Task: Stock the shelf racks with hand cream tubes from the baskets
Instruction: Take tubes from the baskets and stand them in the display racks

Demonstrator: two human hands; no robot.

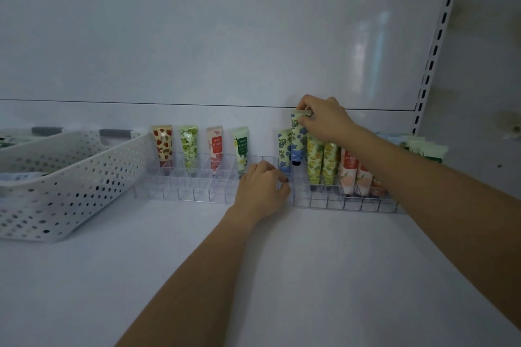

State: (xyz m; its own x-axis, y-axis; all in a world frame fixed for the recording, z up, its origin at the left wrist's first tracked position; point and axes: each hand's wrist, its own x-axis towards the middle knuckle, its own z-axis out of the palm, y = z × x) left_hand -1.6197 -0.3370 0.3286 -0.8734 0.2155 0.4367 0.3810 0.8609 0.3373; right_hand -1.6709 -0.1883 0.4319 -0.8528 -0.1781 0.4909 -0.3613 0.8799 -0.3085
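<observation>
Two clear compartment racks stand end to end along the back edge of the white shelf (282, 262), seen from the head camera. The left rack (183, 186) holds four tubes in its back row, cap down and apart from one another, starting with a strawberry-print tube (163, 144). The right rack (352, 203) is fuller: a blue-flower tube (284, 149) at its left end, then lemon-print tubes (315, 160) and peach-print tubes (348, 175) packed side by side.

The right hand (324, 121) pinches the flat crimped top of a second blue-flower tube, the held tube (298, 138), upright with its dark cap down, just beside the one already racked. The left hand (260, 189) sits where the two racks meet, fingers curled against the right rack's left end; whether it actually grips the wall cannot be told.

At the shelf's left edge lies a white perforated basket (64, 177) with grey handles, and part of a second basket (17, 135) shows behind it. More pale green tubes (423, 149) show near the back right corner, behind the right forearm.
</observation>
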